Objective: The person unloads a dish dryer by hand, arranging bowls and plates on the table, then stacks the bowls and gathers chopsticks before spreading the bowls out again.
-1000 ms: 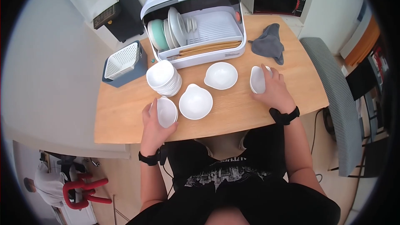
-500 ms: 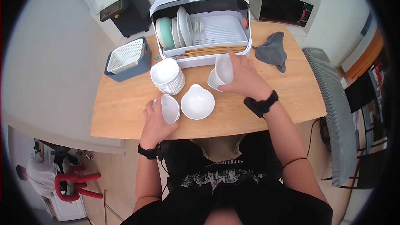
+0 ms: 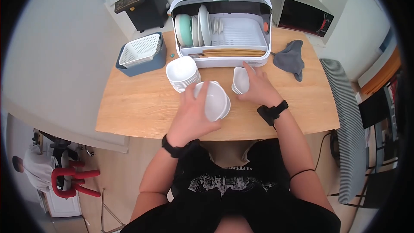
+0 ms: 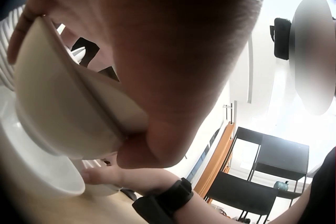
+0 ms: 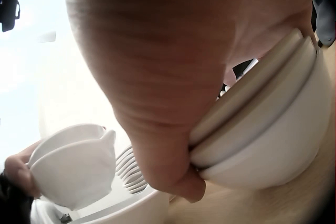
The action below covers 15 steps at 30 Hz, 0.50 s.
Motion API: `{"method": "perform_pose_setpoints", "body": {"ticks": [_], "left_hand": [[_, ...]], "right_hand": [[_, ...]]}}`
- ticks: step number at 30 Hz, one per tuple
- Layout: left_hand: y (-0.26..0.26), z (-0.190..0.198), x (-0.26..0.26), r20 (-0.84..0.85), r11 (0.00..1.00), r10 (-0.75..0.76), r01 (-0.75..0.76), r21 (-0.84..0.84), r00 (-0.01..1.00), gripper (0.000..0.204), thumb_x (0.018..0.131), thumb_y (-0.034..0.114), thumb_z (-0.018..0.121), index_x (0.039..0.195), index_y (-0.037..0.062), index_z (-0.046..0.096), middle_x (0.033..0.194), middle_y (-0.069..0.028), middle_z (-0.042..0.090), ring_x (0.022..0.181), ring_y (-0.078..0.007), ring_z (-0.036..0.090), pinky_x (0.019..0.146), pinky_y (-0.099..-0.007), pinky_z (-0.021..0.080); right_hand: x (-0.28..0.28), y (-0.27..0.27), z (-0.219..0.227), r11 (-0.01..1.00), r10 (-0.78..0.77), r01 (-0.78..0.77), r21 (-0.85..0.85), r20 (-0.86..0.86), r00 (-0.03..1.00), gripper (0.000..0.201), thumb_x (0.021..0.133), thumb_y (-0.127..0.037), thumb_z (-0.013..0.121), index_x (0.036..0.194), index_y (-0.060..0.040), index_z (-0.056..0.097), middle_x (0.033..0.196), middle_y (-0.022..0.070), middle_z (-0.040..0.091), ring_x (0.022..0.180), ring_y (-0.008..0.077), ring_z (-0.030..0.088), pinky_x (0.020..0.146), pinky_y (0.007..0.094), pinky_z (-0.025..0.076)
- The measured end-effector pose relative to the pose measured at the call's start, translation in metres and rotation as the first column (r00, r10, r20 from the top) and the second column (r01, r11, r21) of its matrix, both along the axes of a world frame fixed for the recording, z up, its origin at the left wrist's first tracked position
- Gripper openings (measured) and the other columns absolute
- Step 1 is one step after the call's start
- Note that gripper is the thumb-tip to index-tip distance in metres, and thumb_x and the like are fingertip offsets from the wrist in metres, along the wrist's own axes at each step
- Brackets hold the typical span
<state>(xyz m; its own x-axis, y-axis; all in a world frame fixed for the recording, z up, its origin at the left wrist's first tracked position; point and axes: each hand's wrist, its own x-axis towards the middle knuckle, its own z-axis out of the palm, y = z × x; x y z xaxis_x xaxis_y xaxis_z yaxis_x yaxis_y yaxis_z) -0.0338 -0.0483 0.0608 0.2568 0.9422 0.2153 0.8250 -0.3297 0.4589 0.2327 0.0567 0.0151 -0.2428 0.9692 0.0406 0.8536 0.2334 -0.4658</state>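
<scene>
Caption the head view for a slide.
Left hand and right hand grip white bowls before an open dish cabinet.

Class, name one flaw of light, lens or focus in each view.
Head view: black corners and fisheye bending; left wrist view: left hand shadowed, glare at upper right with a blurred oval; right wrist view: right hand dark, upper left washed out.

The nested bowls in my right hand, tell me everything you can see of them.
The nested bowls are white, smooth, glossy, perhaps ceramic, one inside another, openings roughly upward, rims showing as layered bands. The right hand grips them by the rims. They're in front of the dish cabinet; whether they touch the tabletop is unclear.
</scene>
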Motion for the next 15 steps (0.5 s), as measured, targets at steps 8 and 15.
{"method": "perform_pose_setpoints", "body": {"ticks": [8,15], "left_hand": [[0.018,-0.028,0.027,0.011,0.998,-0.068,0.068,0.006,0.998,0.111,0.069,0.031,0.087,0.162,-0.0054,0.039,0.156,-0.0393,0.038,0.144,-0.0591,0.040,0.120,-0.0559,0.044],[0.018,-0.040,0.022,0.050,0.998,-0.056,0.058,-0.028,0.997,0.105,0.070,0.030,0.087,0.156,-0.0092,0.044,0.151,-0.0332,0.044,0.140,-0.0508,0.047,0.116,-0.0517,0.048]], "right_hand": [[0.043,-0.029,0.013,0.994,-0.047,0.056,0.096,-0.095,0.994,0.123,0.069,-0.030,0.094,0.171,-0.0080,0.029,0.152,0.0316,0.047,0.140,0.0521,0.047,0.119,0.0509,0.044],[-0.010,-0.046,0.064,0.940,0.231,-0.170,0.296,-0.187,0.955,0.118,0.070,-0.029,0.093,0.168,-0.0014,0.033,0.146,0.0296,0.049,0.136,0.0479,0.050,0.118,0.0508,0.045]]}}
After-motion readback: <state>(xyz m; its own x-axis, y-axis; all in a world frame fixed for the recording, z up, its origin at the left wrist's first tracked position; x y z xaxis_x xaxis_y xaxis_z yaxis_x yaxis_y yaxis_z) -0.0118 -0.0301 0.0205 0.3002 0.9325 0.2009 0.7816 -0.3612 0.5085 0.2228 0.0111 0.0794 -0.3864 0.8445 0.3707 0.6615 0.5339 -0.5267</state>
